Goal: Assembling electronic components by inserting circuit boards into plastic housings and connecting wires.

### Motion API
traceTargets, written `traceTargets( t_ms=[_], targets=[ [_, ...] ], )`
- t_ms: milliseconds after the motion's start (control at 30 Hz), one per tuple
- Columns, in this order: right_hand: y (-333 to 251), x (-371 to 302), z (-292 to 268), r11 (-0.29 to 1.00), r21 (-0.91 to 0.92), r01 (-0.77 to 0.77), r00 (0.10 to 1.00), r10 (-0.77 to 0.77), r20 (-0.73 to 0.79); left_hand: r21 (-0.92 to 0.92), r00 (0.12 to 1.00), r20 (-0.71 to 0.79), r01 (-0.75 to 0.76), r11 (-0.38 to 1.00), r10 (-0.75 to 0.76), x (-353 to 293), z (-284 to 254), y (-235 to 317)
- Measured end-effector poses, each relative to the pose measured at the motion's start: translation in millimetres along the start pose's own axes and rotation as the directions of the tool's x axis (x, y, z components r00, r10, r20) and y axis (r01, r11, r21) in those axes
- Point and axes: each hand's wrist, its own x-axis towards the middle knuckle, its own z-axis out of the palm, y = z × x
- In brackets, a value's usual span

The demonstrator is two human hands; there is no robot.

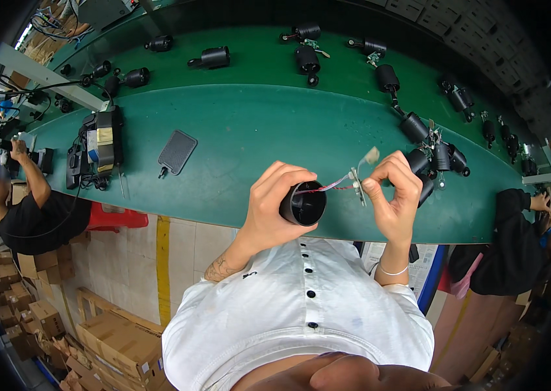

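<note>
My left hand (277, 205) is wrapped round a black cylindrical housing (304, 207), its open end tilted toward me. Red and pale wires (333, 186) run out of that opening to a small circuit board (357, 186). My right hand (393, 192) pinches the board by its edge between thumb and finger, to the right of the housing and apart from it. A small pale translucent piece (371, 155) sticks up above the board; what it is I cannot tell. Both hands are over the near edge of the green bench (236, 176).
Several black housings with boards cluster at the right (442, 156), and more lie along the green belt (249, 68) behind. A dark flat pad (178, 152), a black boxy device (101, 143) and a screwdriver (121, 184) lie left. Co-workers sit left (41, 218) and right (504, 247).
</note>
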Motion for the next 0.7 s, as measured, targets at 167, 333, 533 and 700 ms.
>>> traceTargets(
  t_ms=[167, 333, 533, 700],
  targets=[
    [12.5, 7.0, -2.8, 0.996, -0.066, -0.055, 0.993, 0.062, 0.103, 0.045, 0.976, 0.206, 0.059, 0.997, -0.067, -0.7, -3.8, 4.9],
    [40.2, 5.4, -4.2, 0.915, 0.136, -0.38, 0.869, 0.303, 0.391, -0.112, 0.882, 0.437, 0.246, 0.963, -0.175, -1.9, -8.5, 7.8],
    [56.0, -5.2, 4.1, 0.617, 0.414, -0.669, 0.713, 0.378, 0.591, -0.534, 0.828, 0.555, 0.428, 0.729, -0.079, -10.4, 1.9, -7.1],
    [46.5, -6.9, 0.3, 0.389, 0.602, -0.697, 0.717, 0.402, 0.57, -0.701, 0.83, 0.554, 0.506, 0.503, -0.063, -14.4, 3.3, -9.3]
  ],
)
